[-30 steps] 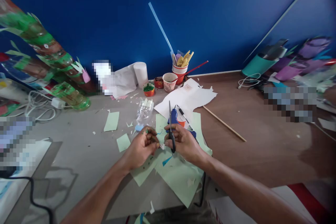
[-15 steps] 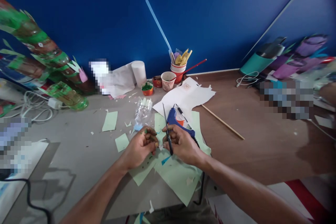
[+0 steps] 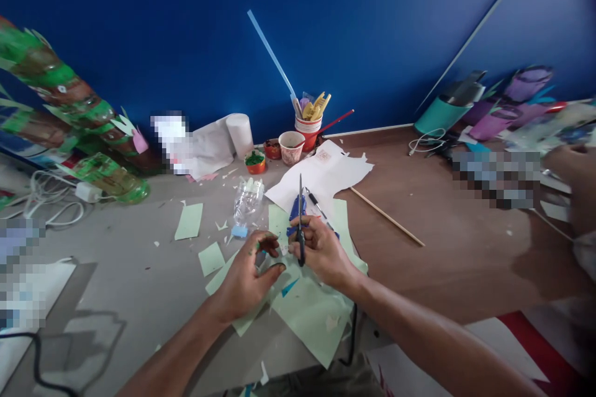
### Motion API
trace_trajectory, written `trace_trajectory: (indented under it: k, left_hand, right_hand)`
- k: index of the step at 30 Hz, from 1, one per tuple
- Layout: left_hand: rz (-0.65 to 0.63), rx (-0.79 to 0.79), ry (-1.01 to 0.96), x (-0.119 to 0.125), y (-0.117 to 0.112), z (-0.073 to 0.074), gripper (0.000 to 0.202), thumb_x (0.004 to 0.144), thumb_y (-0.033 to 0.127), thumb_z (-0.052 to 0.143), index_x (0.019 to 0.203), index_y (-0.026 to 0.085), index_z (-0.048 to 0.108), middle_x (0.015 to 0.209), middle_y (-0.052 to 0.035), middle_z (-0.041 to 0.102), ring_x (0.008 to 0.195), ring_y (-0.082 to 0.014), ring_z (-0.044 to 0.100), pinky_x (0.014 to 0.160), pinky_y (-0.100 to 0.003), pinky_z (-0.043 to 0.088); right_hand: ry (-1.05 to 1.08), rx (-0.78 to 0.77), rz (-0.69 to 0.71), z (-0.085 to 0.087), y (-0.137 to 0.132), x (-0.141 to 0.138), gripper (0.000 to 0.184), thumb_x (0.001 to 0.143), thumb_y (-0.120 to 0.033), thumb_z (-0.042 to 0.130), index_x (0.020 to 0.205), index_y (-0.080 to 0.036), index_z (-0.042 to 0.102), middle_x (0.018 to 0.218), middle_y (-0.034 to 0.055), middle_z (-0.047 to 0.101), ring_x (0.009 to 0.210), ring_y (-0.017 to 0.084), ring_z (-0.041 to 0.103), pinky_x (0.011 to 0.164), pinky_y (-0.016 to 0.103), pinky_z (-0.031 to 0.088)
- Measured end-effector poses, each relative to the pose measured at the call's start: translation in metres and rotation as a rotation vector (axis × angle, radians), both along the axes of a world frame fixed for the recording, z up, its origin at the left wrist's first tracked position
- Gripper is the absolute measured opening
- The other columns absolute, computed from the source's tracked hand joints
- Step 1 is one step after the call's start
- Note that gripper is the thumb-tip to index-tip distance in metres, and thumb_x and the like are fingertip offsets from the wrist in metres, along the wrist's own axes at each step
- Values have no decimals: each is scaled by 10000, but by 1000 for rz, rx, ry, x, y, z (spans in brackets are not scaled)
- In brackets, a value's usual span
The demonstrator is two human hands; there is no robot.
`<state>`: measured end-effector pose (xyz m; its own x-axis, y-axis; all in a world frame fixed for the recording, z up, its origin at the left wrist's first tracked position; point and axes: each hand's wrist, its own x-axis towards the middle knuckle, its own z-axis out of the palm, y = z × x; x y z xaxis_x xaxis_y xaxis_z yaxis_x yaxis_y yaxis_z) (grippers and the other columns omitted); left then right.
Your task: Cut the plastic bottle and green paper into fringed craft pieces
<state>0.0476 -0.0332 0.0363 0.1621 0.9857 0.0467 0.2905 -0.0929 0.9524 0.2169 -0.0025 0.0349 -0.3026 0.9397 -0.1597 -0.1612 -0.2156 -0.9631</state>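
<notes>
Just above pale-green paper sheets (image 3: 314, 322), your paint-smudged left hand (image 3: 244, 277) curls, thumb and fingertips apart; your right hand (image 3: 322, 255) grips slim black-handled scissors (image 3: 301, 243), blades pointing away.

Blue wall (image 3: 186, 31) at back. Left: green-and-brown painted bottle column (image 3: 77, 99), slanting in view, pink cutout (image 3: 138, 140) on it; green-tinted bottle (image 3: 118, 183) near its base, white adapter (image 3: 87, 192) and cables (image 3: 56, 198) just beside. Back centre, left to right: white roll (image 3: 239, 136) upright, orange tub (image 3: 255, 165) with green contents, red tub (image 3: 272, 149), patterned cup (image 3: 291, 154), cup stack (image 3: 308, 131) holding yellow cutlery (image 3: 320, 105) and tall clear rod (image 3: 270, 53). In front: torn white sheet (image 3: 321, 167); wooden stick (image 3: 386, 216), upper end at sheet's edge. Left of sheet: clear plastic bottle (image 3: 248, 200), blue cap (image 3: 239, 231). Right: teal holder (image 3: 437, 118), purple holder (image 3: 528, 85), pink holder (image 3: 496, 122). Lower left: black cord (image 3: 37, 360).
</notes>
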Motion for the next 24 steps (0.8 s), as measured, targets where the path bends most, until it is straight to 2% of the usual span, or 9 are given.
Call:
trace_trajectory:
  k: [4,7,13,19,21,24]
  left_hand:
    - [-21,146,223,0,-1,2,264,727,179,597,976,201,516,885,-35,571,848,-178,568,794,-319,448]
    - [7,197,305,0,0,2,192,740,193,569,927,201,523,857,-25,582,824,-173,579,764,-306,463]
    - [41,235,359,1,0,2,119,765,203,551,881,199,529,823,-15,606,770,-155,589,709,-273,469]
    - [97,273,366,-2,2,2,97,773,211,552,867,196,533,790,-5,604,734,-144,588,685,-254,462]
    - [156,292,363,-6,4,1,100,774,221,560,867,198,531,781,3,595,731,-139,585,691,-250,460]
    - [238,328,352,-12,7,0,123,766,234,579,872,198,528,771,10,587,722,-136,581,701,-248,459]
  right_hand:
    - [14,-8,-2,-4,-1,-2,423,632,-187,686,986,-183,455,633,-62,549,555,83,506,516,204,380]
    - [23,-21,2,-2,-2,-3,428,624,-199,696,979,-186,457,617,-71,535,560,88,512,519,205,379]
    - [9,-28,11,-1,-2,-5,434,611,-221,710,962,-182,457,634,-62,530,569,91,508,518,207,377]
    - [15,33,5,1,-2,-1,432,654,-265,695,1006,-196,453,685,-56,500,605,93,491,537,214,383]
    - [22,42,48,6,-3,3,418,679,-303,682,1018,-194,465,684,-52,479,615,95,473,538,215,371]
    - [-21,29,225,14,-4,10,379,696,-346,677,978,-161,504,663,-48,455,578,84,422,524,216,334]
